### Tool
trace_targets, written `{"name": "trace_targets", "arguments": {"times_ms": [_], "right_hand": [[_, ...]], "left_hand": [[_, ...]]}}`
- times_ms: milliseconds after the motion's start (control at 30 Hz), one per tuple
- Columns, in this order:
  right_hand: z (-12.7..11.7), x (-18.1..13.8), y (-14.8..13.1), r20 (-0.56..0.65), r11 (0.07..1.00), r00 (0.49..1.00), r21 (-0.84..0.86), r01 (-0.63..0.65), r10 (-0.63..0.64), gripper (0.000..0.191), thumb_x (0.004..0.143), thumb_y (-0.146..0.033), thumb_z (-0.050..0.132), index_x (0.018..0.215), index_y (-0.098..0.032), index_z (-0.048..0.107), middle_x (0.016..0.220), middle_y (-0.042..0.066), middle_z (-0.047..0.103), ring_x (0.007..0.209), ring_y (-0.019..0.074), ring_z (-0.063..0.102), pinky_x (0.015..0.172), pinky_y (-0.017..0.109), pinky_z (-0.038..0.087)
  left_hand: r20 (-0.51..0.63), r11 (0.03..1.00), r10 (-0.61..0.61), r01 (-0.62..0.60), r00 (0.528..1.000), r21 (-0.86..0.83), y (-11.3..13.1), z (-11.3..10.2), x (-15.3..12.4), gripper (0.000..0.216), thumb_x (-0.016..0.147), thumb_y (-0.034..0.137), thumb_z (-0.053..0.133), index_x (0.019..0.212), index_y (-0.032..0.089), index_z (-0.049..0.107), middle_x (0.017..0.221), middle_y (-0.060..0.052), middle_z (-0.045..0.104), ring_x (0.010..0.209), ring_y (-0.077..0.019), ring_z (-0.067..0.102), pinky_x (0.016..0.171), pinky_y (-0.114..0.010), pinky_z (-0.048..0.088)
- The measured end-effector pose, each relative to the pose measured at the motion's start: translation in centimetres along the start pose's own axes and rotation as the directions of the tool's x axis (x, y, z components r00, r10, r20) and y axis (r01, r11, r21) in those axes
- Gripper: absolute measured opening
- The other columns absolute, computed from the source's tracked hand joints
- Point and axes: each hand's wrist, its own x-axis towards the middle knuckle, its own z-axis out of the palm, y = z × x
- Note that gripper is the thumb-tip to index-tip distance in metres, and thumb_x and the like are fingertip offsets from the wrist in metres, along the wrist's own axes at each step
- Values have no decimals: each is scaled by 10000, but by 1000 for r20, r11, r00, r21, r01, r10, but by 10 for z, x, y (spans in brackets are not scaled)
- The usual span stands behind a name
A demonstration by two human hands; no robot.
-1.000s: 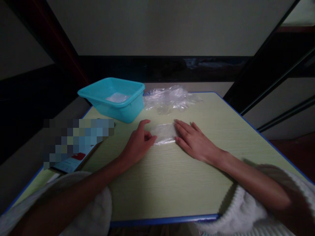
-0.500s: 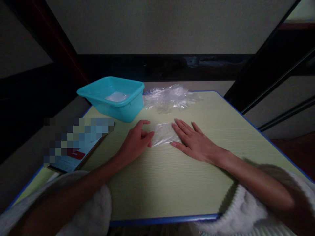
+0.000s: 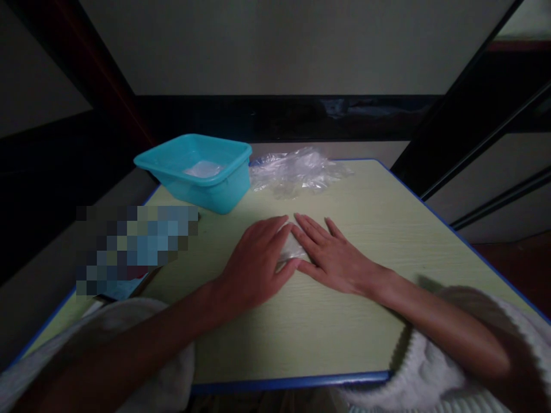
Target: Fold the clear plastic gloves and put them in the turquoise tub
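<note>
A small clear plastic bag lies flat on the pale green table, mostly covered by both hands. My left hand lies flat over its left part, fingers stretched out. My right hand presses flat on its right part, fingers spread. The fingertips of both hands nearly meet above the bag.
A turquoise plastic tub with something pale inside stands at the back left. A heap of crumpled clear plastic bags lies at the back middle. A blurred-out flat object rests at the left edge. Dark bed-frame bars rise on both sides.
My left hand has slid right from the bag's left edge onto the bag and flattened. My right hand has shifted slightly left. The bag is now mostly covered.
</note>
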Motion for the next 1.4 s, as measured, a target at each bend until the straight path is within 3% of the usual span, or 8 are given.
{"name": "trace_targets", "arguments": {"times_ms": [100, 200, 400, 833, 1167, 1400], "right_hand": [[-1, 0, -2, 23, 1000, 999, 0, 31, -31, 753, 892, -591, 246, 1415, -50, 242, 1476, 202, 162, 1361, 313, 182, 1052, 583, 207], [0, 0, -2, 13, 1000, 1000, 11, 27, -27, 753, 892, -594, 226, 1414, -51, 248, 1472, 206, 176, 1359, 315, 192, 1050, 586, 209], [3, 1, -2, -10, 999, 1000, 30, 12, -12, 776, 880, -621, 217, 1418, -61, 242, 1470, 200, 190, 1364, 301, 186, 1054, 586, 196], [0, 0, -2, -6, 999, 1000, 45, -2, 2, 815, 873, -641, 142, 1411, -36, 240, 1471, 196, 189, 1366, 295, 191, 1048, 604, 188], [1, 0, -2, -16, 999, 1000, 35, 1, 0, 782, 877, -630, 204, 1424, -71, 225, 1476, 185, 196, 1361, 310, 194, 1050, 603, 186], [-1, -1, -2, 26, 999, 1000, 35, -18, 17, 829, 871, -646, 162, 1416, -22, 205, 1479, 182, 156, 1374, 281, 162, 1062, 586, 171]], "left_hand": [[135, 997, 20, -30, 991, 66, 7, 8, -2, 556, 915, 401, 359, 1303, 4, 378, 1407, -217, 370, 1323, -281, 309, 1070, -445, 263], [233, 995, -16, -9, 972, 102, 7, 13, -3, 671, 921, 495, 281, 1328, -36, 340, 1427, -242, 318, 1349, -291, 262, 1082, -447, 251], [324, 988, -82, 34, 943, 150, 8, 12, -2, 768, 889, 563, 316, 1324, -70, 338, 1435, -274, 260, 1354, -329, 219, 1088, -459, 242], [276, 961, -187, 117, 943, 252, 7, 12, -12, 771, 873, 569, 358, 1316, -62, 361, 1425, -283, 276, 1328, -384, 255, 1058, -510, 269], [247, 951, -205, 133, 947, 280, 3, 10, -17, 743, 873, 562, 353, 1310, -38, 371, 1418, -281, 297, 1314, -397, 281, 1043, -538, 269], [292, 936, -226, 123, 929, 331, 1, 3, -20, 751, 869, 564, 357, 1308, -46, 370, 1410, -291, 300, 1308, -381, 306, 1029, -532, 296]]}}
